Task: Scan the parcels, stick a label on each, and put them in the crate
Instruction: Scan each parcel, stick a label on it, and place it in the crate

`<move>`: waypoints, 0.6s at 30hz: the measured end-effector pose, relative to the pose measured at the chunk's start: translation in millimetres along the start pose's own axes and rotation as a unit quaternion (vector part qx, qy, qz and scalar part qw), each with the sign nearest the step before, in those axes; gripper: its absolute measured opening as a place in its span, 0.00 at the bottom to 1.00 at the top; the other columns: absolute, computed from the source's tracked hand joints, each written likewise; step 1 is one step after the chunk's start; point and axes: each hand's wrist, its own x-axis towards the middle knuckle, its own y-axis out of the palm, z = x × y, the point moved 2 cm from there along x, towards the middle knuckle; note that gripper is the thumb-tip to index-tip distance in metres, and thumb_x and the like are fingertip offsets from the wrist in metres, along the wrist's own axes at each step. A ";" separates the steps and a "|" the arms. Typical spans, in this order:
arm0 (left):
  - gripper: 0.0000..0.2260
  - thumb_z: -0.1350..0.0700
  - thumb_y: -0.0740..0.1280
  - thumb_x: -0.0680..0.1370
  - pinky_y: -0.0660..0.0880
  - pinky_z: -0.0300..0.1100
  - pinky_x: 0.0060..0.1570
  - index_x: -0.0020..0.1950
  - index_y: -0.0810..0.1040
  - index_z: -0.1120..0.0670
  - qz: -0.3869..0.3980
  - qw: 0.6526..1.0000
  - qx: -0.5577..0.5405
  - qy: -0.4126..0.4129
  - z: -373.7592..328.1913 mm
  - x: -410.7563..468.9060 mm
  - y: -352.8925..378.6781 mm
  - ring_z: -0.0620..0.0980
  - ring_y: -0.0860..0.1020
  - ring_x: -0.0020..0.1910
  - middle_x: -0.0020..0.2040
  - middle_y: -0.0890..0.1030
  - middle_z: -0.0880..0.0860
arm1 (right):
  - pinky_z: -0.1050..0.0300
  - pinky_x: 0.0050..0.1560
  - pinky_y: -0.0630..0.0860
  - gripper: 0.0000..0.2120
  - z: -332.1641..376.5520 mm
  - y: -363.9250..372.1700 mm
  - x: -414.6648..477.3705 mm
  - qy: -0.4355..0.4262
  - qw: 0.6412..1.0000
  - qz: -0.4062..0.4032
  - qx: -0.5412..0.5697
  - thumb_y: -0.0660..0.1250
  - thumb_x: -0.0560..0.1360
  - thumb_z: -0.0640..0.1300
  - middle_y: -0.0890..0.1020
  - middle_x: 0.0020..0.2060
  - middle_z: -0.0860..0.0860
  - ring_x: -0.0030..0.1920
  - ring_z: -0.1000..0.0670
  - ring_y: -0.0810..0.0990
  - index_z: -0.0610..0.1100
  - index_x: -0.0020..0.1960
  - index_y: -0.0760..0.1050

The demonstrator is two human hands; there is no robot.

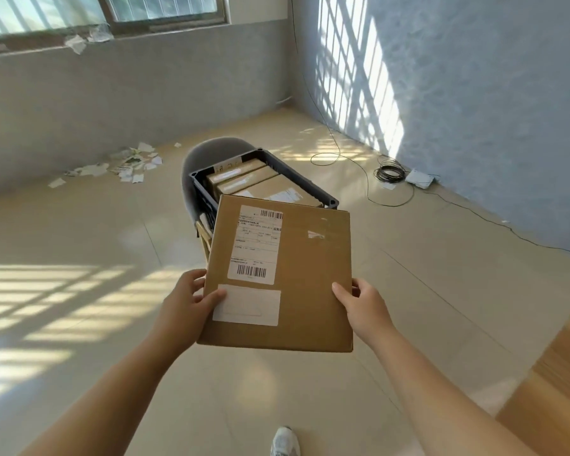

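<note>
Both grips hold one flat cardboard parcel in the head view. The left grip clasps its left edge and the right grip its right edge, each with the thumb on top and the fingers underneath. The left thumb rests at the corner of a blank white label stuck near the parcel's near edge. A printed label with two barcodes sits just beyond it.

The parcel is in the air above the tiled floor, tilted a little. Its far edge overlaps the near end of a dark crate. The crate stands on a grey chair and has other brown parcels lying side by side in it, labels up.

Torn paper scraps lie on the floor by the left wall. A coil of black cable and a small white box lie by the right wall. A wooden counter shows at the lower right, and a white shoe at the bottom edge.
</note>
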 end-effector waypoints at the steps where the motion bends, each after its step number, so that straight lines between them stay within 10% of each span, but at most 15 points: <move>1: 0.18 0.52 0.68 0.76 0.76 0.43 0.43 0.64 0.69 0.47 -0.001 1.000 0.005 0.002 -6.0 22.4 -3.2 0.50 0.79 0.53 0.64 0.77 0.49 | 0.58 0.45 0.76 0.15 9.4 7.2 18.9 0.003 1.000 0.003 0.003 0.65 0.77 0.52 0.80 0.51 0.53 0.49 0.53 0.80 0.47 0.61 0.73; 18: 0.12 0.51 0.64 0.78 0.71 0.34 0.34 0.54 0.73 0.32 0.042 0.999 0.018 0.021 -17.0 297.6 -20.3 0.40 0.79 0.42 0.47 0.79 0.39 | 0.49 0.55 0.77 0.21 111.5 88.4 224.0 -0.001 0.989 0.047 -0.141 0.68 0.76 0.45 0.75 0.59 0.48 0.53 0.48 0.78 0.48 0.67 0.69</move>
